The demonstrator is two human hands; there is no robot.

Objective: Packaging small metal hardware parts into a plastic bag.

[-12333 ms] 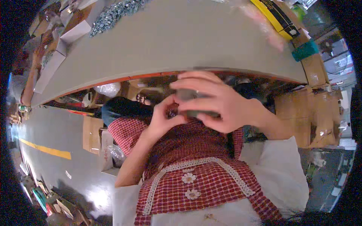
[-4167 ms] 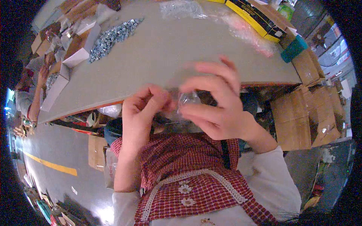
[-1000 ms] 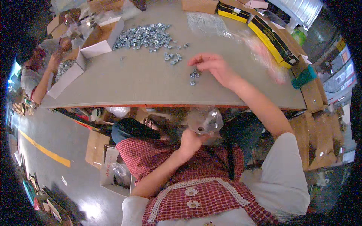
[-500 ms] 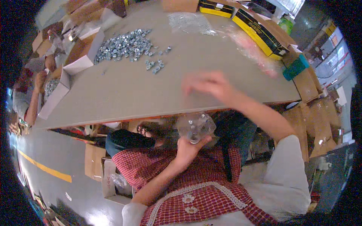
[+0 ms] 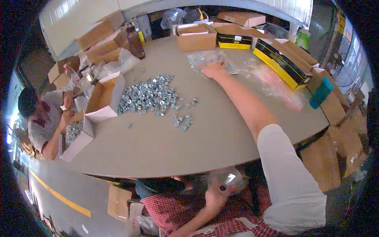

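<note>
Below the table's near edge my left hand (image 5: 214, 200) is closed on a clear plastic bag (image 5: 233, 178). A dark round spot shows where the bag meets the fingers; what it is cannot be made out. My right arm stretches far across the table. My right hand (image 5: 213, 70) rests over a batch of flat, clear plastic bags (image 5: 194, 60) at the back, its fingertips smeared and partly lost against the shiny plastic. Left of my right arm lies a heap of small silvery ring-shaped metal parts (image 5: 148, 94), with a few loose ones (image 5: 182, 121) nearer me.
White-sided cardboard boxes (image 5: 103, 115) stand on the left, one holding metal parts (image 5: 73, 132). A co-worker (image 5: 49, 118) has their hands there. Black-and-yellow boxes (image 5: 279, 63), reddish plastic film (image 5: 278, 85) and a teal roll (image 5: 321, 93) line the right and back.
My right hand has reached from the table's near part to the clear bags at the back. The view has tilted up, showing more of the far side. My left hand still holds its bag.
</note>
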